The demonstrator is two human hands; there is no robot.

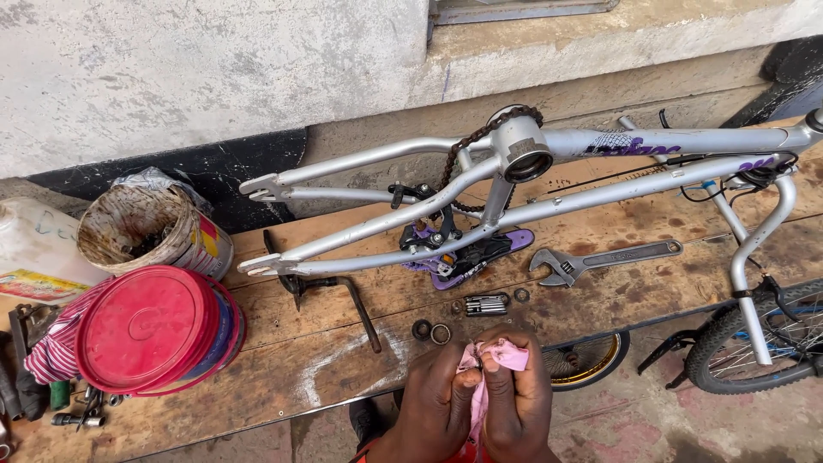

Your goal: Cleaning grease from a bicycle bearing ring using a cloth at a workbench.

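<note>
Both hands meet at the bottom centre of the head view, pressed together around a pink rag (493,356). Left hand (439,399) curls its fingers closed on the cloth from one side; right hand (519,403) pinches it shut from the other. Whatever small part sits inside the folds is hidden, so I cannot tell what is being rubbed.

Just beyond the fingertips, on the worn wooden bench (343,377), lie two small rings (430,331) side by side, loose and near the bench's front edge. A little farther out sit a short ribbed metal piece (486,303) and a washer (521,295). Farther still and to the right lies an adjustable wrench (604,260). Ahead and to the left is a black crank arm (343,300). Across the far side of the bench stretches a silver bicycle frame (480,184) on its side, a rusty chain (480,137) draped over its open bottom bracket shell.

Well off to the left stand a red lidded bucket (150,330) and a dirty tin can (150,227).

Risks, as a judgement: the loose rings could roll off the edge if a wrist or the hanging cloth brushes them. A part hidden in the rag could slip out and drop to the floor. Grit from the bench could cling to cleaned parts.
</note>
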